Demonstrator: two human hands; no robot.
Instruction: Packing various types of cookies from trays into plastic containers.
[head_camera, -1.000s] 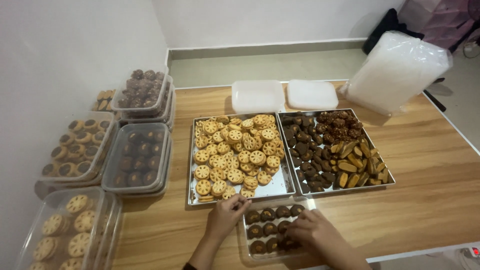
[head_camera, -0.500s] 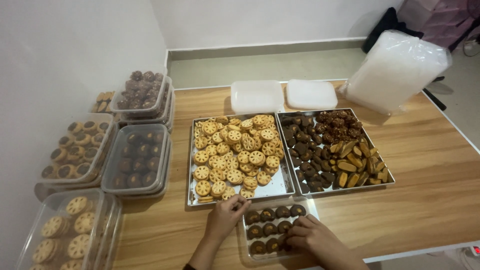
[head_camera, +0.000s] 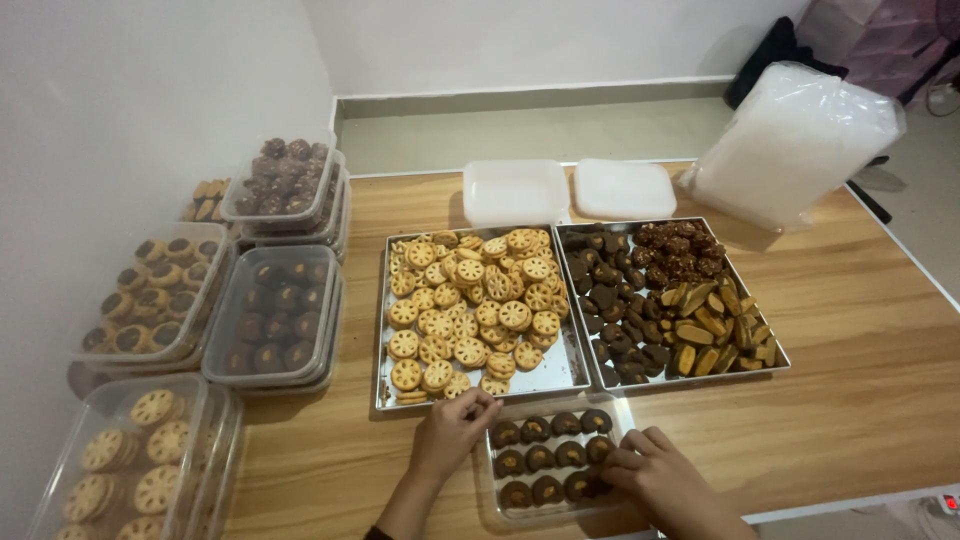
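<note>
At the desk's near edge the clear container (head_camera: 553, 452) of dark cookies lies long axis along that edge, the left hand (head_camera: 452, 432) curled at its left rim, holding nothing visible, the right hand (head_camera: 655, 475) resting fingers loosely bent on its right end, so a nudge might tip it off.

bare tabletop (head_camera: 860, 340) right, stacked boxes (head_camera: 270, 320) crowding left
</note>
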